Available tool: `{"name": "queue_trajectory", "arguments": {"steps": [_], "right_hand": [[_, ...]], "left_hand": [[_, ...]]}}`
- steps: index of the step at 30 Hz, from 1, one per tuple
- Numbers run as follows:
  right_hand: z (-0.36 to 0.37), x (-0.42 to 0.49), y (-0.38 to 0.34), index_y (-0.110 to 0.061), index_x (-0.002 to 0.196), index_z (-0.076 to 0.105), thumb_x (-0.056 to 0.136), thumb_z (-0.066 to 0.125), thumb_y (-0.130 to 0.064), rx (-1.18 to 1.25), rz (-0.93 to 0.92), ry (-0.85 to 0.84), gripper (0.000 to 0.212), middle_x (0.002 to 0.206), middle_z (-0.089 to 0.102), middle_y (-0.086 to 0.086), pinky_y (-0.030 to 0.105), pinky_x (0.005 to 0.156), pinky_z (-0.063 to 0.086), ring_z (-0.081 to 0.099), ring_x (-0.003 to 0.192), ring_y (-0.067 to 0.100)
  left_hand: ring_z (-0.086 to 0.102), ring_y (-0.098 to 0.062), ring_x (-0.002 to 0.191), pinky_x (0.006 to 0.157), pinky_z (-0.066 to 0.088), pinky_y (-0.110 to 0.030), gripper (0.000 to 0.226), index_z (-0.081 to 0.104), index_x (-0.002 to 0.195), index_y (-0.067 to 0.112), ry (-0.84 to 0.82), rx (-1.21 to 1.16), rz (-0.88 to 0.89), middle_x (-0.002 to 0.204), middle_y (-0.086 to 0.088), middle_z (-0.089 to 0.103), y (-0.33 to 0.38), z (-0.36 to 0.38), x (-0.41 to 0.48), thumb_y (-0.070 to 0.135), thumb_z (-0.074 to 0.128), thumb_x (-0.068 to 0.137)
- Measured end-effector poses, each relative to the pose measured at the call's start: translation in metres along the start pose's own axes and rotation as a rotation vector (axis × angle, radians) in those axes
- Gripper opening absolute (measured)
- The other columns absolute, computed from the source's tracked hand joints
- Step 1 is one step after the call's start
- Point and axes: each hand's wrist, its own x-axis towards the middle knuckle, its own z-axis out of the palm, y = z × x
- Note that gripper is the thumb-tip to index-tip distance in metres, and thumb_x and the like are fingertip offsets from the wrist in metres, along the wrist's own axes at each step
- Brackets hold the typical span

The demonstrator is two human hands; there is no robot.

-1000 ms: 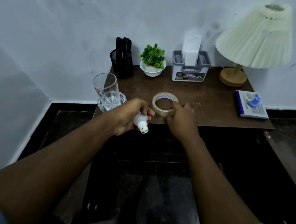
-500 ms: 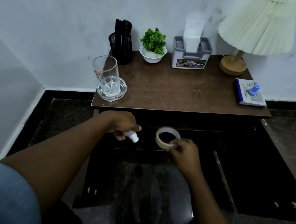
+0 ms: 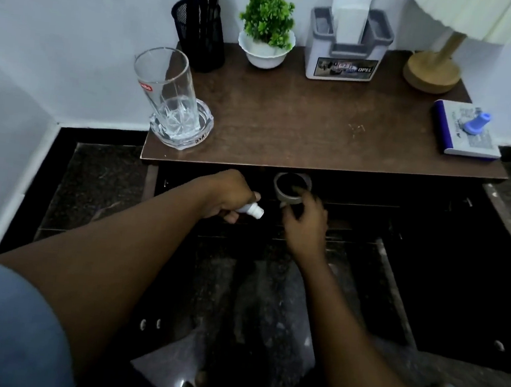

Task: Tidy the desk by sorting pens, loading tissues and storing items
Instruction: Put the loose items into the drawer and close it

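My left hand point(image 3: 227, 195) is closed around a small white bottle point(image 3: 252, 209) whose capped end pokes out to the right. My right hand point(image 3: 303, 221) grips a roll of clear tape point(image 3: 290, 188) by its lower rim. Both hands are below the front edge of the brown desk point(image 3: 301, 126), in the dark space under it. At the back of the desk stand a black mesh pen holder point(image 3: 201, 32) with dark pens and a grey tissue box point(image 3: 346, 50) with a white tissue sticking up.
A tall glass point(image 3: 164, 88) stands in a glass ashtray at the desk's front left. A potted plant point(image 3: 267, 29) sits at the back, a lamp base point(image 3: 433, 70) at back right, and a booklet with a blue object point(image 3: 467, 132) at the right edge.
Both hands have moved off the desk top and down below its front edge, carrying the tape roll and the bottle with them. The view has come closer.
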Motion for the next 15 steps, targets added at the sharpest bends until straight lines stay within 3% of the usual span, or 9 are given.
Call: {"name": "queue_trajectory", "arguments": {"steps": [3, 5, 7, 9, 12, 15], "right_hand": [[-0.004, -0.026, -0.014, -0.013, 0.126, 0.067, 0.098, 0.067, -0.014, 0.499, 0.058, -0.142, 0.029, 0.121, 0.071, 0.003, 0.047, 0.103, 0.053, 0.066, 0.116, 0.019], [-0.002, -0.032, -0.015, -0.012, 0.128, 0.065, 0.097, 0.067, -0.009, 0.536, 0.052, -0.180, 0.031, 0.116, 0.074, 0.007, 0.040, 0.093, 0.055, 0.069, 0.107, 0.019], [-0.003, -0.028, -0.016, -0.010, 0.122, 0.068, 0.096, 0.067, -0.006, 0.557, 0.077, -0.107, 0.026, 0.102, 0.075, 0.014, 0.037, 0.080, 0.055, 0.067, 0.087, 0.021], [-0.006, -0.019, -0.009, -0.010, 0.111, 0.068, 0.095, 0.067, -0.003, 0.598, 0.115, -0.021, 0.017, 0.090, 0.071, 0.015, 0.036, 0.072, 0.054, 0.061, 0.077, 0.020], [-0.017, -0.001, 0.011, -0.003, 0.111, 0.067, 0.096, 0.067, -0.005, 0.590, 0.163, 0.121, 0.015, 0.087, 0.068, 0.014, 0.035, 0.068, 0.054, 0.060, 0.076, 0.019], [-0.029, 0.022, 0.035, 0.003, 0.110, 0.066, 0.096, 0.068, -0.009, 0.505, 0.219, 0.312, 0.019, 0.086, 0.066, 0.015, 0.040, 0.074, 0.053, 0.059, 0.077, 0.022]], "left_hand": [[0.060, -0.018, 0.079, 0.067, 0.054, -0.029, 0.018, 0.064, 0.081, 0.015, 0.037, -0.169, -0.001, 0.096, -0.005, 0.066, 0.000, 0.010, 0.011, 0.005, 0.067, 0.096], [0.064, -0.021, 0.090, 0.071, 0.058, -0.031, 0.015, 0.065, 0.089, 0.015, 0.032, -0.324, -0.031, 0.112, -0.010, 0.067, 0.002, 0.016, 0.019, 0.007, 0.061, 0.101], [0.066, -0.020, 0.087, 0.073, 0.060, -0.032, 0.008, 0.067, 0.100, 0.013, 0.009, -0.404, -0.065, 0.115, -0.012, 0.067, 0.004, 0.021, 0.024, 0.016, 0.060, 0.104], [0.067, -0.022, 0.089, 0.078, 0.059, -0.034, 0.025, 0.066, 0.120, 0.009, -0.024, -0.390, -0.075, 0.118, -0.013, 0.068, 0.007, 0.028, 0.031, 0.027, 0.062, 0.104], [0.065, -0.026, 0.109, 0.091, 0.053, -0.035, 0.039, 0.064, 0.134, 0.015, 0.023, -0.095, 0.076, 0.130, -0.010, 0.068, 0.011, 0.039, 0.042, 0.031, 0.068, 0.098], [0.049, -0.036, 0.137, 0.114, 0.041, -0.042, 0.057, 0.050, 0.147, 0.030, 0.086, 0.588, 0.238, 0.155, -0.011, 0.048, 0.008, 0.052, 0.053, 0.028, 0.068, 0.092]]}}
